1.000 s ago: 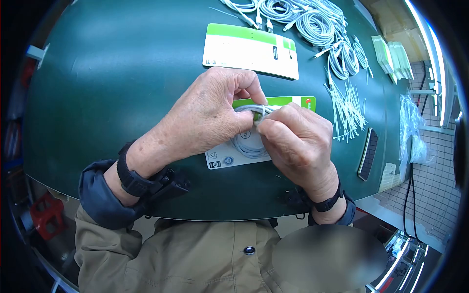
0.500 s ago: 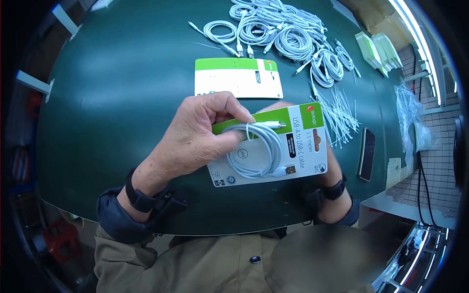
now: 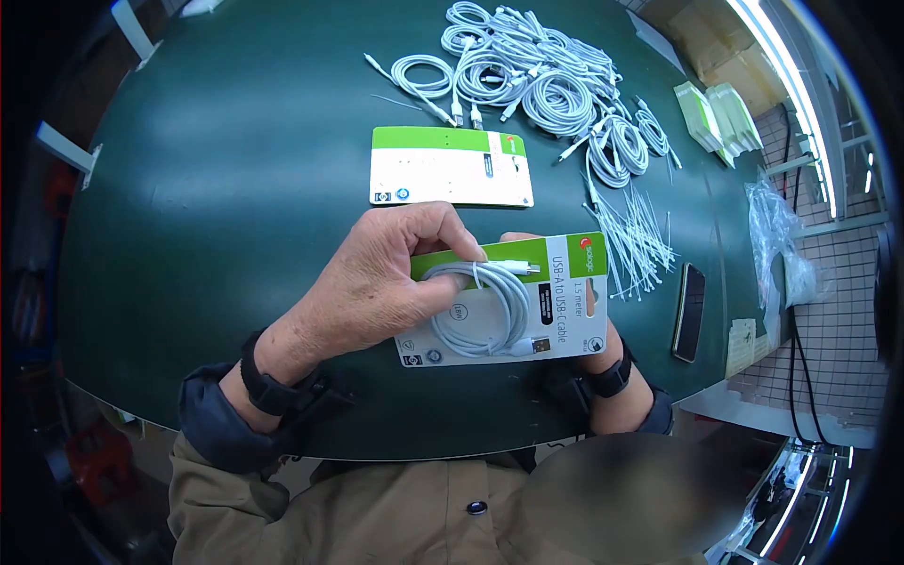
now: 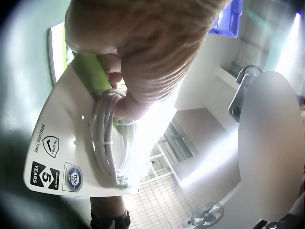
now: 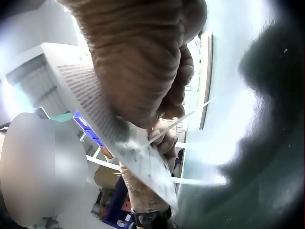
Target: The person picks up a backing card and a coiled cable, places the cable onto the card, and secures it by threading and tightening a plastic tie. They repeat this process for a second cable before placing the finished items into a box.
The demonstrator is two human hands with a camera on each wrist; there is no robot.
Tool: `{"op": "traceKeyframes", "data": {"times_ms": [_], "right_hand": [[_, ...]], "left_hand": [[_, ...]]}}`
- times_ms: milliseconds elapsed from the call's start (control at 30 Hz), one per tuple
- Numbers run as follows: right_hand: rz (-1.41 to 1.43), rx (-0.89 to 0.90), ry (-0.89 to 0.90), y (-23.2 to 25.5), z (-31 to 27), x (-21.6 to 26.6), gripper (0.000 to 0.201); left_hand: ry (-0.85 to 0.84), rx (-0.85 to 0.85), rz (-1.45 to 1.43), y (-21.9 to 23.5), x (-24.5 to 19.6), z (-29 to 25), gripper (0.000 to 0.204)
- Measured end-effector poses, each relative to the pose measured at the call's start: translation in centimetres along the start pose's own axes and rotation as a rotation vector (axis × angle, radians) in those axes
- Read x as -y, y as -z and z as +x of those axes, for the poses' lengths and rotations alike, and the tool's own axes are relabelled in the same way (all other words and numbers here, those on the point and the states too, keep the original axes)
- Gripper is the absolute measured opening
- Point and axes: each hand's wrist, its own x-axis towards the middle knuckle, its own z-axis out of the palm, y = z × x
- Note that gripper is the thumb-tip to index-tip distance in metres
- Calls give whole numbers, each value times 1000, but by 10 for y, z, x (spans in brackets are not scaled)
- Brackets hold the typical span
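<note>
Coil (image 3: pixel 517 306) lies against the printed card (image 3: pixel 571 325), just right of the left hand (image 3: pixel 381 273), whose thumb and fingers pinch it. Behind is the right hand (image 5: pixel 138 57) — whether its fingers grip the thin tie tail (image 5: pixel 188 117), I cannot tell. Best hold the coil flat and tension evenly. Beyond the left knuckles, a second card (image 3: pixel 443 177) limits room; leftward, the bench (image 3: pixel 207 207) gives more.

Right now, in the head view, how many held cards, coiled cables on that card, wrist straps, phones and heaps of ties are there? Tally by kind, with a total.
Held card: 1
Coiled cable on it: 1
Wrist straps: 2
Phone: 1
Heap of ties: 1
Total: 6
</note>
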Motion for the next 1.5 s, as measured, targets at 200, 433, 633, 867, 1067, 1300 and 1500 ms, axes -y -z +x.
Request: {"op": "traceKeyframes", "data": {"times_ms": [200,433,633,867,1067,1300,1500], "right_hand": [[-1025,52,635,-20,45,45,23],[-1060,-16,629,-17,45,44,18],[-945,-14,570,-21,46,38,16],[-982,-11,613,-23,42,41,13],[-966,13,519,-18,43,35,7],[-450,-145,97,0,43,36,17],[79,-186,217,8,41,52,42]], "left_hand": [[-71,70,154,-7,-9,-1,37],[-380,108,638,-9,-12,-2,55],[-473,138,906,-17,-29,-6,47],[-383,165,806,-25,-37,-10,36],[-440,143,844,-31,-34,-9,35],[-435,21,835,-18,-35,-5,41],[-234,-327,328,6,-17,3,42]]}}
